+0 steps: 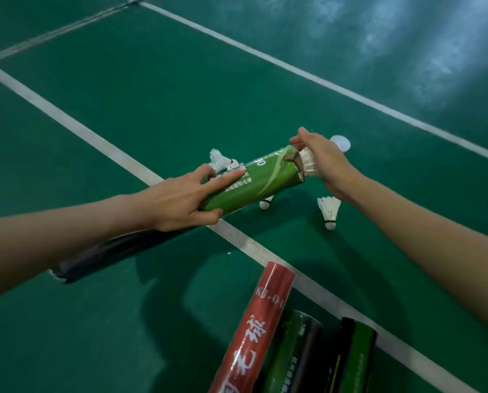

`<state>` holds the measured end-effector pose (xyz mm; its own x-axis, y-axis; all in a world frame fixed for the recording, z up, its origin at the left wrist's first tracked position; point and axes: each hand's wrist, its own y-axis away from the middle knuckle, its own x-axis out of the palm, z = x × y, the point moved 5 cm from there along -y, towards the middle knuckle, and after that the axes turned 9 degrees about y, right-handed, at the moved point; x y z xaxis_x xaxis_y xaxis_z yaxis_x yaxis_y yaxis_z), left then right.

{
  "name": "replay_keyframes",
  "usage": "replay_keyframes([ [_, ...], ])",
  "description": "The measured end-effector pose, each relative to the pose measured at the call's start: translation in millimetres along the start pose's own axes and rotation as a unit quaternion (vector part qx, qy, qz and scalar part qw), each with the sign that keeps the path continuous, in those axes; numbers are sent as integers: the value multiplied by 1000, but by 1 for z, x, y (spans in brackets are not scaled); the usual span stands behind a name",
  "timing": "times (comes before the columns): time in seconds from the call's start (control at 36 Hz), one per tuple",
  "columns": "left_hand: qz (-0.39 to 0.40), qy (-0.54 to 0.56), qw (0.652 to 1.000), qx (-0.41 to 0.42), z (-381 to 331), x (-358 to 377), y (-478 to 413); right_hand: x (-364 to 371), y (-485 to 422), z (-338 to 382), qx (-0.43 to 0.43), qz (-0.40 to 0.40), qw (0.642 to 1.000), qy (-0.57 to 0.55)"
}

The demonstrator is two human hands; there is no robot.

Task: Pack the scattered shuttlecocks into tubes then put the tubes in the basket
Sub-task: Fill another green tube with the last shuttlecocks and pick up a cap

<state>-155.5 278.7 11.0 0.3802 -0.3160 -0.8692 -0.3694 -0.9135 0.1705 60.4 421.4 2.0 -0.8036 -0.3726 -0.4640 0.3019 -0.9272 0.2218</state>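
Looking at the left hand (180,194), what do its fingers do?

They grip the green cardboard tube (254,180) near its lower end. The thumb presses from below and the index finger lies straight along the top. The other fingers reach over the far side and are partly hidden.

And the right hand (330,165)?

Its fingers are curled round a white feather shuttlecock (309,163) and hold it at the torn, open mouth of the tube. The thumb stands a little above the rim. The feather skirt shows outside the mouth; the cork I cannot see.

Where is the tube itself?

It is in the air above the green court floor (152,95), slanted, with the mouth higher and to the right. Its lower end is over a white painted line (67,120).

What lies near it?

A second shuttlecock (221,161) is just behind the tube, beside the left fingers. A third shuttlecock (265,204) is on the floor under the tube. A fourth shuttlecock (329,212) is on the floor below the right wrist. A round white lid (340,143) lies beyond the right hand, and a long dark tube (109,251) lies under the left forearm.

And the edges, the room to move?

At the bottom edge a red tube (254,321) and two dark green tubes (294,353) lean side by side, cut off by the frame. What holds them I cannot tell. Beyond the hands the floor is open.
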Motion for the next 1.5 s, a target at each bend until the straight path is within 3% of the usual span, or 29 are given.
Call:
replay_keyframes([
  [0.28,-18,31,999,-2,1,-66,27,-3,12,102,25,30,994,104],
  [0.39,-64,68,995,-30,4,-70,21,-4,12,109,47,46,991,119],
  [0.53,-99,126,985,-68,0,-49,-5,-10,-12,85,69,61,995,46],
  [0.64,-109,109,984,-91,-7,-34,-31,-12,-30,50,78,80,994,3],
  [0.86,-58,57,988,-128,-34,14,-68,-11,-36,-45,124,138,977,-108],
  [0.92,-60,48,986,-148,-37,23,-70,-16,-41,-67,132,110,976,-137],
  [0.94,-66,45,984,-158,-37,27,-71,-21,-43,-75,125,87,981,-117],
  [1.0,-73,32,981,-176,-34,31,-71,-33,-48,-92,85,53,992,72],
  [1.08,-75,21,976,-205,-33,36,-74,-39,-52,-128,54,100,922,371],
  [1.14,-77,27,972,-222,-34,40,-76,-32,-49,-150,89,138,894,417],
  [1.22,-86,65,965,-240,-28,43,-74,-26,-44,-168,92,114,883,447],
  [1.33,-86,81,960,-255,-17,41,-63,-28,-38,-177,101,68,907,404],
  [1.42,-80,71,958,-267,-8,43,-61,-35,-35,-162,90,-4,955,282],
  [1.5,-77,46,958,-274,-1,46,-65,-48,-34,-129,48,-96,979,173],
])
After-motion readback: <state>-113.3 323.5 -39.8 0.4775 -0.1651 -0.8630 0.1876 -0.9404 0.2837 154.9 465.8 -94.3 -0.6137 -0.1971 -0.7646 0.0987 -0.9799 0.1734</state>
